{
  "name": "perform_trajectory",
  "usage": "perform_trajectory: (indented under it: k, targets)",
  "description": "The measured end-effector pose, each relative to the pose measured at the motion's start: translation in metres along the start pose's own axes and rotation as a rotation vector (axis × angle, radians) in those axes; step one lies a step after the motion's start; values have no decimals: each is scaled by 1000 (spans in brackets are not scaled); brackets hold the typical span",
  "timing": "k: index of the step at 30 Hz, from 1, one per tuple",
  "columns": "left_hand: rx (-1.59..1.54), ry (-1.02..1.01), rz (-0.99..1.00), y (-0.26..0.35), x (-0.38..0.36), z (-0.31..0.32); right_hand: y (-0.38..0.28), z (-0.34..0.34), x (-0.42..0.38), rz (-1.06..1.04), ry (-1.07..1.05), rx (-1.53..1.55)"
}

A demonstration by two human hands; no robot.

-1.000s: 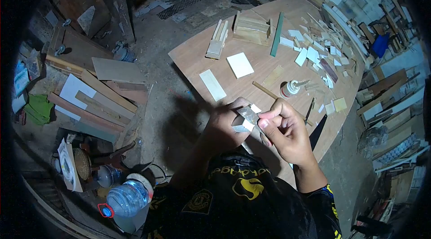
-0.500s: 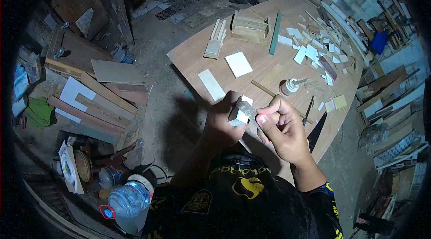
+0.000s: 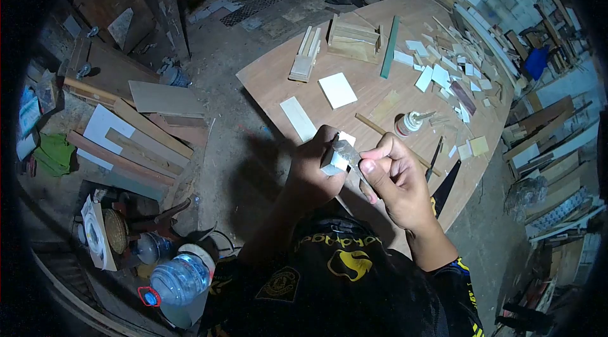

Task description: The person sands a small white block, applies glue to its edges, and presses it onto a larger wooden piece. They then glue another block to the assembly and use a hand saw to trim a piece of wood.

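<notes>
My left hand (image 3: 313,169) is closed around a small wooden block (image 3: 333,164) with pale faces, held up in front of my chest. Against the block's right side lies a thin, rough-looking grey piece (image 3: 346,151), whose kind I cannot make out. Thumb and forefinger of my right hand (image 3: 402,182) pinch the edge of that grey piece. The fingers hide part of both things. Just beyond my hands, on the wooden table, are a pale narrow board (image 3: 297,118) and a square white board (image 3: 337,90).
The table (image 3: 272,71) also bears a glue-smeared jar with a brush (image 3: 409,123), a wooden box frame (image 3: 354,39), a green strip (image 3: 389,47), a handsaw (image 3: 448,186) and many offcuts (image 3: 440,74). Boards (image 3: 139,140) lean at left, near a water bottle (image 3: 182,280).
Hardly anything differs. The block in my left hand has tilted slightly, and my right hand still pinches the grey piece against it.
</notes>
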State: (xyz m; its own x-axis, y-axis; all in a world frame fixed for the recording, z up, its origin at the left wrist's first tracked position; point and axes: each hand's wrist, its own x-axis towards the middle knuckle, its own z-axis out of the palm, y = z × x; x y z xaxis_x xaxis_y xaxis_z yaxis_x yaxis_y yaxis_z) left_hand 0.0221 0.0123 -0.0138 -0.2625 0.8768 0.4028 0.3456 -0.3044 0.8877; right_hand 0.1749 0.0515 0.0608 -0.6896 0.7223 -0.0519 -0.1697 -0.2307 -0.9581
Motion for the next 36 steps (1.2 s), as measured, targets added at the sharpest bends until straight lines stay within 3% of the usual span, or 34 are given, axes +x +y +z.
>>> perform_trajectory:
  k: [13,16,18,22,34,36]
  targets:
    - [-36,-98,86,-3,2,-5,-1,-3,-1,21,-11,11]
    - [-82,-74,-4,-1,0,-1,-1,-2,-2,8,3,-10]
    - [43,-50,87,0,-1,3,-1,-2,-2,12,28,-34]
    - [-13,-32,146,-4,0,7,2,1,2,2,20,-16]
    - [-118,26,-56,-3,5,-4,2,2,3,34,23,-53]
    - [-78,5,60,-8,1,4,5,3,3,17,26,-40]
